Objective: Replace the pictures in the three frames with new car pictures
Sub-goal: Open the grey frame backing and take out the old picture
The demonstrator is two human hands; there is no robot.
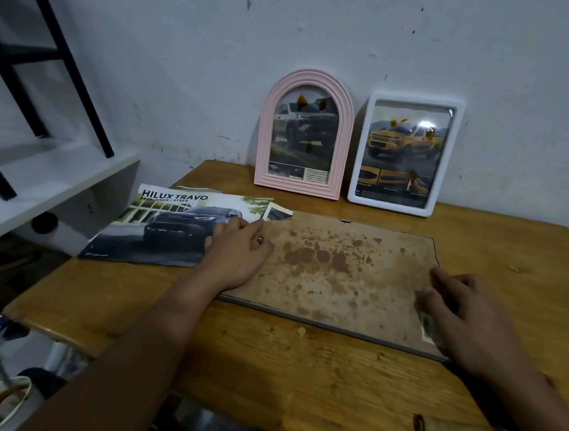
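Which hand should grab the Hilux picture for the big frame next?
Left. The left hand already rests partly on the Hilux picture, which lies beside the face-down frame. The right hand sits at the frame's far right edge and would have to cross over.

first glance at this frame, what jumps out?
The big frame lying face down mid-table, its stained brown backing up, with the left hand and right hand flat on its ends. Behind it, a pink arched frame and a white frame lean on the wall, each showing a car picture. A Hilux Travo brochure lies at the left.
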